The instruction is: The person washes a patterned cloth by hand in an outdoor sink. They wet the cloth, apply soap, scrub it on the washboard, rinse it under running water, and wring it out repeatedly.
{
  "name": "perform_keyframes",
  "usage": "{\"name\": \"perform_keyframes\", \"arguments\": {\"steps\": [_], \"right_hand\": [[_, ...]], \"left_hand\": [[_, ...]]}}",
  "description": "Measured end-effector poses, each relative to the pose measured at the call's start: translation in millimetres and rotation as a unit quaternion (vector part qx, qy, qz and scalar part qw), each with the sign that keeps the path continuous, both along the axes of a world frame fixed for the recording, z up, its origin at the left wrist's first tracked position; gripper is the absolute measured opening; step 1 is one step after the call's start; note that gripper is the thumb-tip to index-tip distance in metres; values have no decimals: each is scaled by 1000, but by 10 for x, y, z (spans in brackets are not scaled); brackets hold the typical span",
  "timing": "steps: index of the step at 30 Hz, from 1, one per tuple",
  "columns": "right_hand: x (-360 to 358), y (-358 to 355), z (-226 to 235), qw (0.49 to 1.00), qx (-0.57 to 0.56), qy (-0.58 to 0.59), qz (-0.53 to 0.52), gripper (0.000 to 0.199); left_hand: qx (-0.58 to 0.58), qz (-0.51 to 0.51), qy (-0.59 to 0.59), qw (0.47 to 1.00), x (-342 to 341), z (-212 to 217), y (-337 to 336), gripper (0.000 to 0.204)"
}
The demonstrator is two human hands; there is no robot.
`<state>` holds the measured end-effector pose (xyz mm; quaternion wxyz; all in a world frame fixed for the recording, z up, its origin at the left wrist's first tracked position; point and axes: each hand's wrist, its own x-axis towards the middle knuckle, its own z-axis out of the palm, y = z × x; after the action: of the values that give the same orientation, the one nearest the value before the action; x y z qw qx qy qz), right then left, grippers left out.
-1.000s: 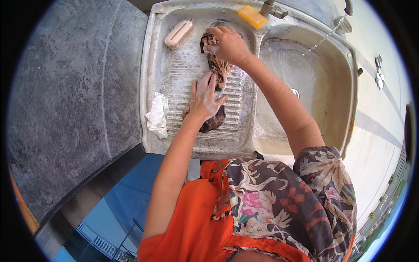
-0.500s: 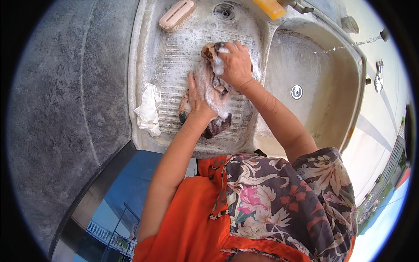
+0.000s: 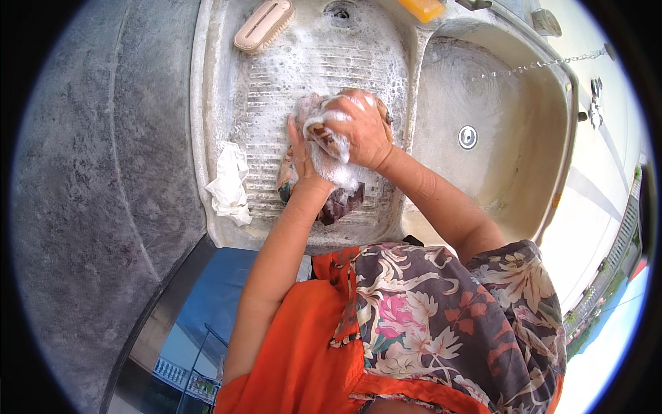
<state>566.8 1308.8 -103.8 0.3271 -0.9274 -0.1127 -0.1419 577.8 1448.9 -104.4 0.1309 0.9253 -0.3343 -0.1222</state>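
I read the step in hand as the scrubbing stage of a hand wash. The wet, dark patterned cloth [image 3: 331, 181] lies bunched on the ribbed washboard basin [image 3: 276, 103], thick with white suds. The right hand [image 3: 358, 127] is closed around the upper bunch of the cloth, fingers curled into the fabric. The left hand [image 3: 301, 153] lies on the cloth just beside the right hand, palm down, fingers extended and largely hidden by foam and the other hand; it presses the cloth and does not appear to clench it.

Taking the cloth as reference: a crumpled white rag [image 3: 229, 183] lies near it on the left, against the basin wall. A pink scrub brush [image 3: 263, 25] rests well beyond it, at the far rim. An orange soap bar [image 3: 422, 8] sits at the far edge, to the right. The deeper rinse basin [image 3: 545, 124] lies to the right of the cloth, past the dividing wall, with its round drain [image 3: 467, 136] visible.

In my judgement, the next move calls for a firm two-handed hold and steady downward pressure across the ribs, keeping the soapy bundle from sliding.
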Motion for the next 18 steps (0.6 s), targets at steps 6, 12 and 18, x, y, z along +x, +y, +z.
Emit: {"name": "perform_keyframes", "arguments": {"steps": [6, 12, 18], "right_hand": [[1284, -319, -272, 951, -141, 151, -231, 37], [-432, 131, 379, 996, -7, 90, -6, 24], [991, -217, -188, 969, -178, 75, -153, 11]], "left_hand": [[-19, 20, -19, 999, 8, -66, -54, 97], [-38, 3, -47, 998, 10, -185, 38, 71], [-5, 9, -17, 1000, 51, -44, -94, 84]]}}
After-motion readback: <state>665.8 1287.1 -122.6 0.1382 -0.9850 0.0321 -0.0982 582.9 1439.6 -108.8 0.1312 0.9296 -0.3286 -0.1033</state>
